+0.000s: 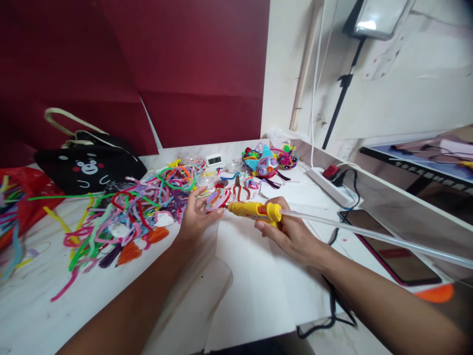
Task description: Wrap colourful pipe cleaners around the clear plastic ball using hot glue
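Note:
My right hand (286, 231) is wrapped round a yellow glue gun (254, 210), its nozzle pointing left. A long clear glue stick (354, 228) runs out of its back end to the right. My left hand (197, 212) is closed on a small round pink craft piece (219, 198) with red and pale trim. The gun's tip is close to this piece; whether they touch I cannot tell. Just behind lie orange-handled pliers (238, 190).
Left of my hands spreads a heap of coloured pipe cleaners (148, 202). Decorated balls with tassels (264, 162) sit at the back near a small white digital clock (214, 160). At right are a power strip (328, 186), a phone (395, 249) and a black cord (332, 305).

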A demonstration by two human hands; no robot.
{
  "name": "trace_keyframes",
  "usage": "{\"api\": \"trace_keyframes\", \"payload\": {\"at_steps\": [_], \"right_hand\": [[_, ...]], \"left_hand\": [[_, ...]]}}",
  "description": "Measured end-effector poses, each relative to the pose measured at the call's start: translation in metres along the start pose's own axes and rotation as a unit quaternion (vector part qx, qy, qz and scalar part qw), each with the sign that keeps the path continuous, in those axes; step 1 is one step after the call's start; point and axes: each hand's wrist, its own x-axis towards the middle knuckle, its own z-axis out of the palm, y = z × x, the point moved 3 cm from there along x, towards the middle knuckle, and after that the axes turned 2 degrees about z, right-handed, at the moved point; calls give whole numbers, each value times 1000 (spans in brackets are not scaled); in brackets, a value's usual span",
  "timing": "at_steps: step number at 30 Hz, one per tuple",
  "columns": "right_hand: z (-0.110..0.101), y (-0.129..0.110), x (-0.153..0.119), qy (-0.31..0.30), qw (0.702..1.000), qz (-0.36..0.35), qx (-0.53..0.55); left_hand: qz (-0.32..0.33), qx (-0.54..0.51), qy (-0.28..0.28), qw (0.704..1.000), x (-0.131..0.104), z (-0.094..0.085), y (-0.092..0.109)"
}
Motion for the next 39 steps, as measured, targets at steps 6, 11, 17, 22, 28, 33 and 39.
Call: {"api": "trace_keyframes", "payload": {"at_steps": [6,11,17,22,28,33,39], "right_hand": [[0,-1,-1,-5,1000,22,-16],[0,-2,-3,-2,999,38,-14],[-1,-3,-2,12,1000,18,-15],[-2,-4,0,17,1000,14,-17],[0,-4,-2,15,1000,15,-18],[2,-2,-6,11,1000,15,-23],[3,-5,-6,11,999,16,-42]], "left_hand": [[-9,-12,11,1000,0,1,0],[-17,-15,24,999,0,2,1],[-13,-21,26,999,0,2,2],[-17,-24,20,999,0,1,-1],[-3,-10,5,1000,1,0,-4],[-21,-24,17,999,1,2,-2],[-28,-31,22,999,1,2,-2]]}}
